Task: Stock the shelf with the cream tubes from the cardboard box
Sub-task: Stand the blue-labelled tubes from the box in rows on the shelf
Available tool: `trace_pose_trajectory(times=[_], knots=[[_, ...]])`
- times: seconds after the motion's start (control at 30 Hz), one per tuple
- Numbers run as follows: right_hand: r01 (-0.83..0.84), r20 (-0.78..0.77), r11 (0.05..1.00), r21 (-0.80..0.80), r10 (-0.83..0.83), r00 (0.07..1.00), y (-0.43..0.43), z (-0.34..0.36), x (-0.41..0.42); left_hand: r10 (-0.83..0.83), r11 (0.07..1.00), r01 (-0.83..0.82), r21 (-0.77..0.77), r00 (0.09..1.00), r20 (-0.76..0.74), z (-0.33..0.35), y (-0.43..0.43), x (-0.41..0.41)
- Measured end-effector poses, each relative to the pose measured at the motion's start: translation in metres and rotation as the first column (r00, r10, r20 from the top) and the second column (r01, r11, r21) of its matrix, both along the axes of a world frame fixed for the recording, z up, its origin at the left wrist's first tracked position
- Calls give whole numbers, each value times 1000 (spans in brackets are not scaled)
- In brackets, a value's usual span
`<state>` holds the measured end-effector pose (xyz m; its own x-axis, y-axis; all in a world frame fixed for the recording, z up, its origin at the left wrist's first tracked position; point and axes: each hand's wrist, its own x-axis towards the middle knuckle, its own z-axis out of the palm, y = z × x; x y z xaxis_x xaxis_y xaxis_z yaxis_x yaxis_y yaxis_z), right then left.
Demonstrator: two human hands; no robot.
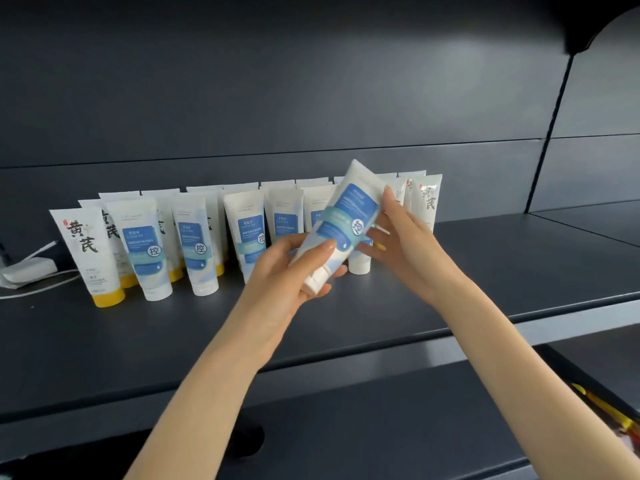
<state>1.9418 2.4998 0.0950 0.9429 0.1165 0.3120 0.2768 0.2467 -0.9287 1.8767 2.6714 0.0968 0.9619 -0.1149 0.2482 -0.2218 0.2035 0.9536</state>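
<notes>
A white cream tube with a blue label (346, 216) is tilted in the air above the dark shelf (485, 271), cap end down and to the left. My left hand (287, 268) grips its cap end, thumb across the front. My right hand (398, 237) touches the tube's upper right side with straight fingers. Behind them a row of tubes (194, 244) stands upright on their caps along the shelf back, some blue-labelled with white caps, some white with black characters and yellow caps (86, 251). The cardboard box is out of view.
A white adapter with a cable (31, 268) lies at the shelf's far left. The shelf's front lip (381, 355) runs across below my forearms. A lower shelf at the bottom right holds yellow and red packs (609, 414). A vertical divider (550, 133) stands at the right.
</notes>
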Motion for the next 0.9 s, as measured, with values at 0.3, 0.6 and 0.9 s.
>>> trace_pose_trajectory(times=[0.3,0.6,0.9], knots=[[-170,8,875,453,187,982,-4,0,-10,-27,977,2,213,993,111,-17,-17,4],[-35,8,924,381,35,999,-34,7,12,-35,832,-93,547,975,218,-27,-6,6],[342,78,939,23,-343,936,-74,-1,67,156,598,-361,716,928,338,-36,31,11]])
